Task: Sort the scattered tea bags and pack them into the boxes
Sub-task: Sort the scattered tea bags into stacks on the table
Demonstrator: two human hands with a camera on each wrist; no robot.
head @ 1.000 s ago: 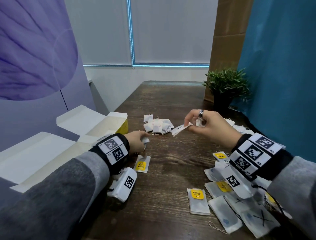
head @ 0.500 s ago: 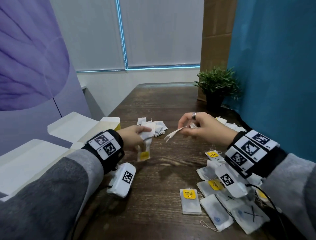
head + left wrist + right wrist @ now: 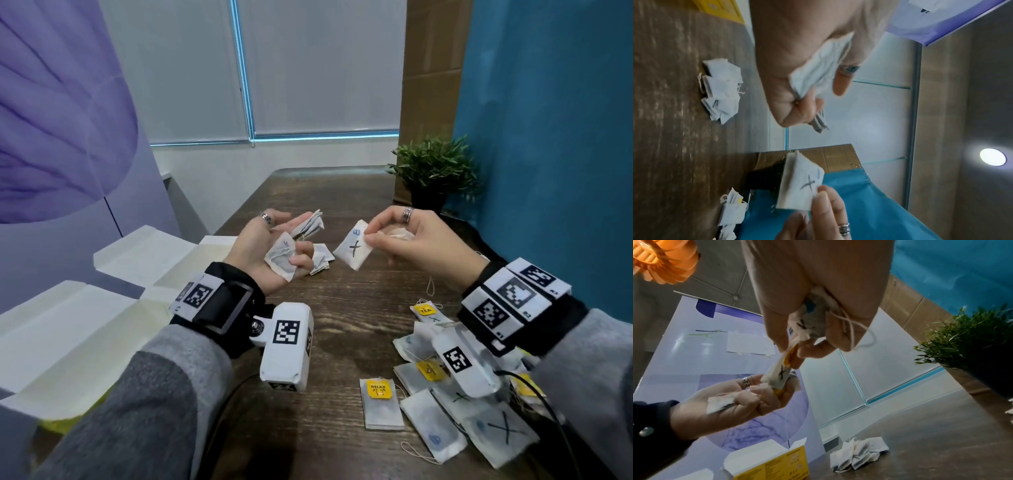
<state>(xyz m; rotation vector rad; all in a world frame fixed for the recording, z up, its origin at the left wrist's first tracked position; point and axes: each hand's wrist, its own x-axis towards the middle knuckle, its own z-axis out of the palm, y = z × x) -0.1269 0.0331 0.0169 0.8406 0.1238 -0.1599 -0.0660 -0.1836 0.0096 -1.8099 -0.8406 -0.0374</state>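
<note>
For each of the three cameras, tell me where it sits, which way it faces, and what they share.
Head: looks forward and down at the table; left hand, right hand and both sleeves show.
Left wrist: looks along the left hand; right fingers enter below.
Right wrist: looks along the right hand, left hand beyond.
Shared: the X-marked tea bag.

Matt, crinkled paper tea bags [image 3: 382,406] are seen on a dark wood-grain desk [image 3: 342,308]; matt cardboard boxes [image 3: 102,308] are shown alongside.
</note>
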